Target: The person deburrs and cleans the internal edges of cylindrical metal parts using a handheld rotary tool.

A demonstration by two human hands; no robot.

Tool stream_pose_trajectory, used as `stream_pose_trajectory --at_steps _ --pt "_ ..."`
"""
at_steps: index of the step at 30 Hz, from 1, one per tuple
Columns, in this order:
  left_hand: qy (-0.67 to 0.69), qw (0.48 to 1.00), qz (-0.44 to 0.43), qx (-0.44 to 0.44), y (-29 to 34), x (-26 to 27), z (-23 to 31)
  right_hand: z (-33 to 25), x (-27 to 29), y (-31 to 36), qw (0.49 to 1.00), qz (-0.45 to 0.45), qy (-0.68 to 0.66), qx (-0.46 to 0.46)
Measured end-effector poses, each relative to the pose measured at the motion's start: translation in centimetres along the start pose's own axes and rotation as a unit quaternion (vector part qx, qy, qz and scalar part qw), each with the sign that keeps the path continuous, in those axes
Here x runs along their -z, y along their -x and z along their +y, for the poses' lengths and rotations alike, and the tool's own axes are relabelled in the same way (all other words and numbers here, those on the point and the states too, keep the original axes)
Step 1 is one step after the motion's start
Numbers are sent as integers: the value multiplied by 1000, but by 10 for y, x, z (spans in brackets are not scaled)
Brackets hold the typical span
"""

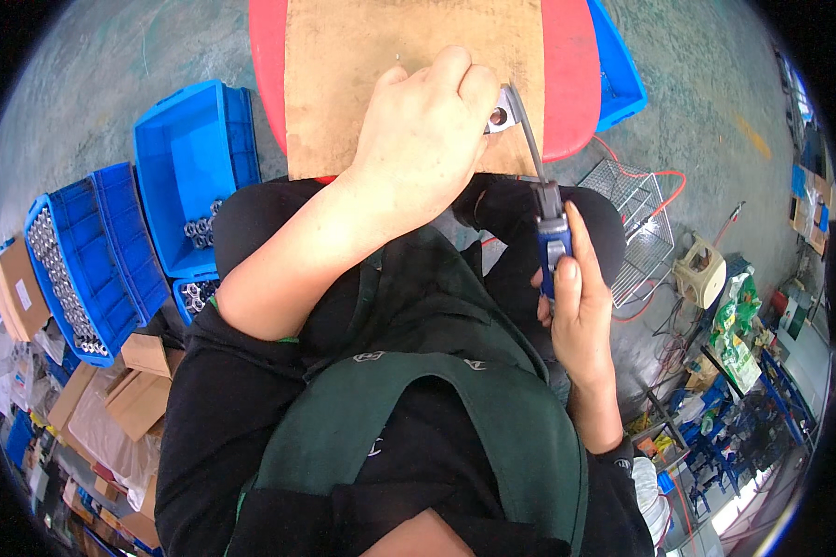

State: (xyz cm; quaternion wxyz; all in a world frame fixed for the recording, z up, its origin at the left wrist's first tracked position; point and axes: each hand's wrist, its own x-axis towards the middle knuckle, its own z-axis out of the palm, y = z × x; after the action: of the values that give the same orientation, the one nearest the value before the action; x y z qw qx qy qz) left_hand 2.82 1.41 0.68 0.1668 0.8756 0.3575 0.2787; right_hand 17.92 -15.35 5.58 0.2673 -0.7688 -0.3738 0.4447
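Note:
On a wooden board, my left hand is closed around a small shiny metal part with a round hole. Only its right end shows past my fingers. My right hand grips a blue-handled hand tool with a grey slide or button and a long, thin, dark arm. That arm slants up and to the left, its tip against or just beside the part's right edge. Exactly what kind of tool it is cannot be made out. The rest of the part is hidden under my left hand.
Under the board is a red stool seat. Blue crates with metal parts stand at left, near cardboard boxes. To the right are a wire basket, a red hose and a small beige stool.

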Motion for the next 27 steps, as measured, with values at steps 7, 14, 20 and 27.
stream_pose_trajectory --at_steps 7,14,20,27 --pt "-41 999 -1 -12 0 -2 1 2 4 4 1000 -6 17 3" --pt "6 1000 3 4 2 -2 0 -11 -3 -29 997 -6 37 64" --pt "-12 1000 7 2 -1 -1 2 3 3 7 1000 5 12 -5" --pt "7 1000 7 4 1 -3 2 -9 -2 -24 999 -8 34 34"
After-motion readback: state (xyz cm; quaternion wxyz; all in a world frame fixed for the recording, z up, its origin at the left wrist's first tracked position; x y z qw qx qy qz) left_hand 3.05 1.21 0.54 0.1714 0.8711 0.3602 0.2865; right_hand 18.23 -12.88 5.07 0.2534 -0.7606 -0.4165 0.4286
